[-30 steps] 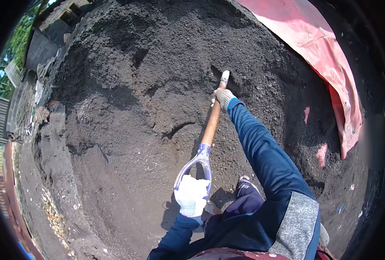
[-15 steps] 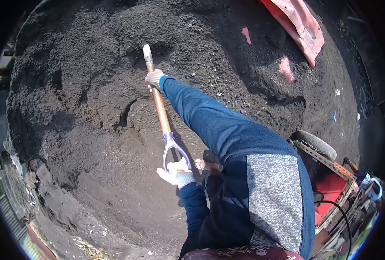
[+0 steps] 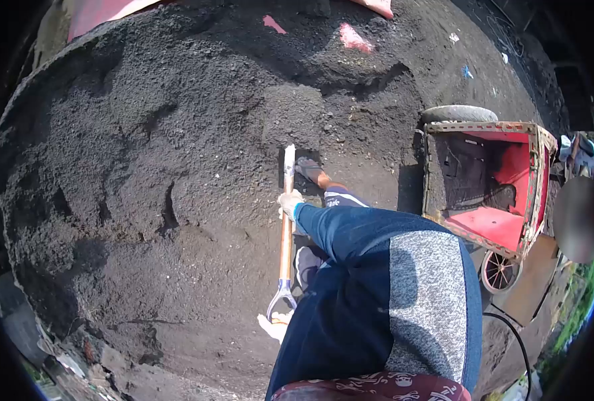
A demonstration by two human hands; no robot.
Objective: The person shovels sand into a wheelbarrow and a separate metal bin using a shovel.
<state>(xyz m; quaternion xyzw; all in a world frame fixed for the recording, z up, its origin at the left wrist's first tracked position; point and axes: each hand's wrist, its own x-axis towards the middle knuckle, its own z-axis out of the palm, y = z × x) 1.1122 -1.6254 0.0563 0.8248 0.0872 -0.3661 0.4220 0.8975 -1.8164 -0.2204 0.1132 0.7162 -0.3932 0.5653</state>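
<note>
A shovel with a wooden shaft runs nearly upright through the middle of the view. My right hand, in a pale knit glove, is wrapped around the shaft below its whitish upper end. At the bottom, my left hand, also gloved, grips the D-shaped handle; my sleeve hides part of it. A heap of dark gravel covers the blade, which cannot be seen under it. The load lies against the large dark gravel pile. My foot is just right of the shaft.
On the right stands a cart with a red inside and some dark residue. One wheel shows at its far side, another spoked wheel at its near side. Pink sheeting lies at the top left. A black cable curves at the lower right.
The view has turned right, bringing the cart fully into sight. The shovel has come back closer to my body, with a gravel load now showing on its blade. Both hands keep their grip.
</note>
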